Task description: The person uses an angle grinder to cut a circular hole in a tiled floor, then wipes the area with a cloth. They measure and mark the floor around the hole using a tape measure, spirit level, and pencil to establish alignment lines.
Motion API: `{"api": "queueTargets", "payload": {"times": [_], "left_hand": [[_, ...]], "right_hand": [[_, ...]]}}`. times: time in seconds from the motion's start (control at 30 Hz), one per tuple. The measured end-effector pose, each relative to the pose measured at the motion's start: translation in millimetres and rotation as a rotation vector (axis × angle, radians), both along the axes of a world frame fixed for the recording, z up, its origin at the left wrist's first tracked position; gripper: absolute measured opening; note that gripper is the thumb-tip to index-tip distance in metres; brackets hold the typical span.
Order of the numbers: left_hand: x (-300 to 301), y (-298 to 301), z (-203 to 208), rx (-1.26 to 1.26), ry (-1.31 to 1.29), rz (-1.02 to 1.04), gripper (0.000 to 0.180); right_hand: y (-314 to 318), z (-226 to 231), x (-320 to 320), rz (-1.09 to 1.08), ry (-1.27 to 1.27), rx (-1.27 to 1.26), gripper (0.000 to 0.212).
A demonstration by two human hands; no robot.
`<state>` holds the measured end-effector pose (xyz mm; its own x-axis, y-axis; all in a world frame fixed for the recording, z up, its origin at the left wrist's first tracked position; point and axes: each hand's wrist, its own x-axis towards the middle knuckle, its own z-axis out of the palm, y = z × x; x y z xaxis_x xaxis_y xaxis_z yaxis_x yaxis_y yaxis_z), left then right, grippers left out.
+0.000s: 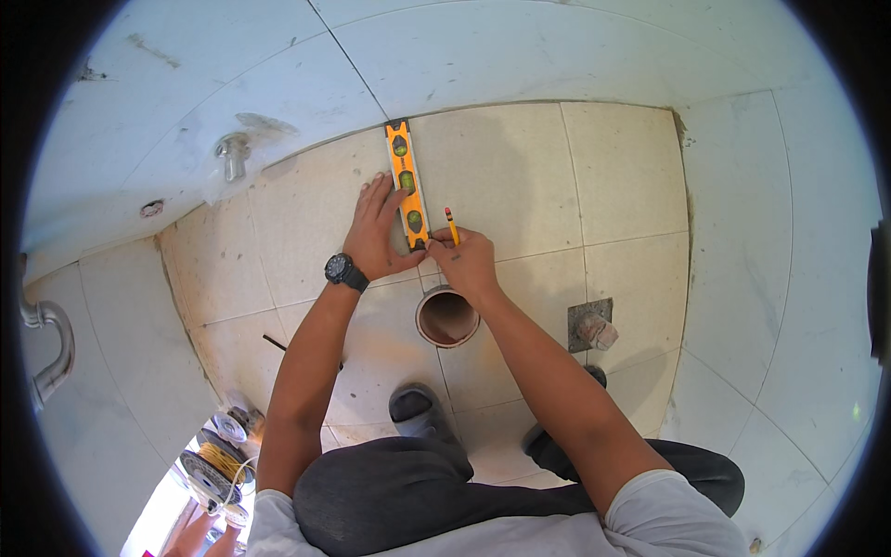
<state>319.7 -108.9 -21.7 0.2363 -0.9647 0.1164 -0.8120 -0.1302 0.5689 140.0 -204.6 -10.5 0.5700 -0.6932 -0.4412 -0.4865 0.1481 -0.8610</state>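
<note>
A yellow spirit level (406, 181) with green vials lies on the beige floor tiles, one end against the wall and the other toward me. My left hand (376, 227) rests beside it on the left, fingers spread, with the thumb side touching its edge. In my right hand (467, 265), at the level's near end, is a yellow pencil (453, 226), its eraser end pointing up and its tip hidden by the fingers. Just below my hands, the round mouth of a drain pipe (447, 317) opens in the floor.
A square floor cut-out (579, 325) with a rubble lump stands to the right. A metal pipe fitting (233, 155) sticks out of the wall at left, and a curved chrome pipe (61, 345) is farther left. Wire spools (209, 469) sit at lower left, near another person's legs (190, 536).
</note>
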Motion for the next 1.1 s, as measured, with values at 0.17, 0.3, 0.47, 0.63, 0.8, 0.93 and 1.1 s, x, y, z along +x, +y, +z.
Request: {"api": "queueTargets", "payload": {"times": [0.17, 0.3, 0.47, 0.63, 0.8, 0.93, 1.1], "left_hand": [[1, 0, -2, -0.011, -0.005, 0.002, 0.099], [1, 1, -3, -0.003, -0.006, -0.001, 0.100], [1, 1, -2, -0.007, -0.009, 0.001, 0.100], [1, 1, 0, -0.029, -0.010, 0.003, 0.100], [1, 3, 0, -0.006, -0.001, 0.007, 0.103], [2, 3, 0, -0.013, -0.007, 0.007, 0.101], [2, 2, 0, -0.016, 0.008, 0.018, 0.099]], "right_hand": [[1, -3, 1, -0.054, -0.002, 0.060, 0.019], [1, -4, 1, -0.050, -0.026, 0.037, 0.019], [-1, -6, -1, -0.026, -0.028, 0.048, 0.020], [-2, -5, 0, -0.007, -0.010, 0.034, 0.021], [-15, 7, 0, -0.085, 0.021, 0.034, 0.028], [-39, 22, -2, -0.255, -0.040, 0.224, 0.035], [-56, 33, -4, -0.329, -0.080, 0.302, 0.041]]}}
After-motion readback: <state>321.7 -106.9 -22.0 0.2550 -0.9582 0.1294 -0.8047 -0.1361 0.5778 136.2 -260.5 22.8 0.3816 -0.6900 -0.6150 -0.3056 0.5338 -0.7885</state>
